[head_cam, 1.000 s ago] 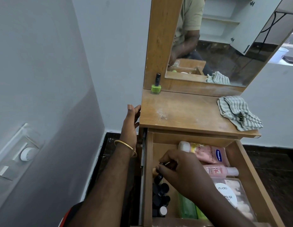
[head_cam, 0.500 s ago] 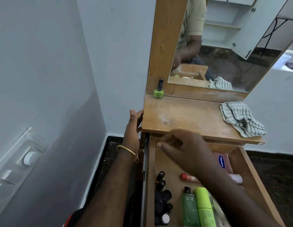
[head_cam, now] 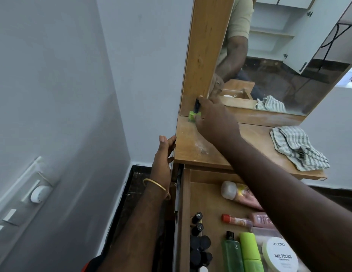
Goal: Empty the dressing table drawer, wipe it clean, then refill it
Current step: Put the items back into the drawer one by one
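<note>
Evidently the emptying stage is barely begun. The drawer (head_cam: 186,213) stands pulled open below the table (head_cam: 240,146) and is full: pink tube (head_cam: 239,195), green bottle (head_cam: 231,252), nail polish remover tub (head_cam: 280,254) and a cluster of dark-capped bottles (head_cam: 199,244) all lie inside. Wiping and refilling remain. The striped cloth (head_cam: 297,147) lies untouched, well right of the working hand. The right hand (head_cam: 212,118) is at the table's back left corner, its fingers beside the green nail polish bottle (head_cam: 194,111); whether the grip is closed on anything cannot be told. The mirror frame (head_cam: 206,55) hems that corner in; open table lies rightward. The left hand (head_cam: 163,156), fingers straight, rests against the table's left edge.
</note>
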Demonstrator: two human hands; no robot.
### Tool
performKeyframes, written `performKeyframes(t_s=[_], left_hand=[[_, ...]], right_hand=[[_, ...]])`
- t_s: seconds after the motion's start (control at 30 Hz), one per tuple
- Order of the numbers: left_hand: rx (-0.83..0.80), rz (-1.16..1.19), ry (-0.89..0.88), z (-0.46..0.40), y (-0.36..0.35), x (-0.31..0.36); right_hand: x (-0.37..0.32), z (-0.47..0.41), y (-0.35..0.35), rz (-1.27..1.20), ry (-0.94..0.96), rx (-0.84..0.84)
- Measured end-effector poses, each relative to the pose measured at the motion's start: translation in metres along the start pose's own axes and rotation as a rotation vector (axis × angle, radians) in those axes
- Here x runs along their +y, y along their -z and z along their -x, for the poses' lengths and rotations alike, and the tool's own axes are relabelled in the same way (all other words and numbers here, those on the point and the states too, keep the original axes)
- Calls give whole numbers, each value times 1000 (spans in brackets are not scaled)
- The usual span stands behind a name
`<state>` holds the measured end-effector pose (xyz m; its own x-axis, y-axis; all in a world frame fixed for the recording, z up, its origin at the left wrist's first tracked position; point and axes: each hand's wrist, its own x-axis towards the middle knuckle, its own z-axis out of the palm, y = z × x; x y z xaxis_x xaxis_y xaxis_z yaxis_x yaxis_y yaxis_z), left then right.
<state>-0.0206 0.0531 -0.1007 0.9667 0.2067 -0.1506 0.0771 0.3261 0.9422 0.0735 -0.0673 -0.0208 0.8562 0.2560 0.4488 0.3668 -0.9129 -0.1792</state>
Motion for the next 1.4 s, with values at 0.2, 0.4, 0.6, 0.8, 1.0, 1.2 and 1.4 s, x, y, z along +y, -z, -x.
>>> performKeyframes(t_s=[0.2, 0.4, 0.6, 0.8, 1.0, 1.2, 1.4], left_hand=[[-2, -31, -9, 2, -1, 2], [19, -34, -24, 2, -1, 1], [14, -21, -39, 4, -2, 0], [13, -47, -68, 4, -2, 0], [-12, -56, -86, 5, -1, -1], [-5, -58, -94, 5, -1, -1], [-9, -63, -93, 4, 0, -2]], right_hand=[[-3, 5, 4, -251, -58, 112], [-5, 48, 25, -427, -27, 161], [-11, 111, 50, -558, -32, 146], [-7, 158, 52, -599, -42, 102], [-3, 185, 25, -529, -125, -88], [-2, 188, 16, -505, -151, -250], [0, 192, 12, -547, -181, -353]])
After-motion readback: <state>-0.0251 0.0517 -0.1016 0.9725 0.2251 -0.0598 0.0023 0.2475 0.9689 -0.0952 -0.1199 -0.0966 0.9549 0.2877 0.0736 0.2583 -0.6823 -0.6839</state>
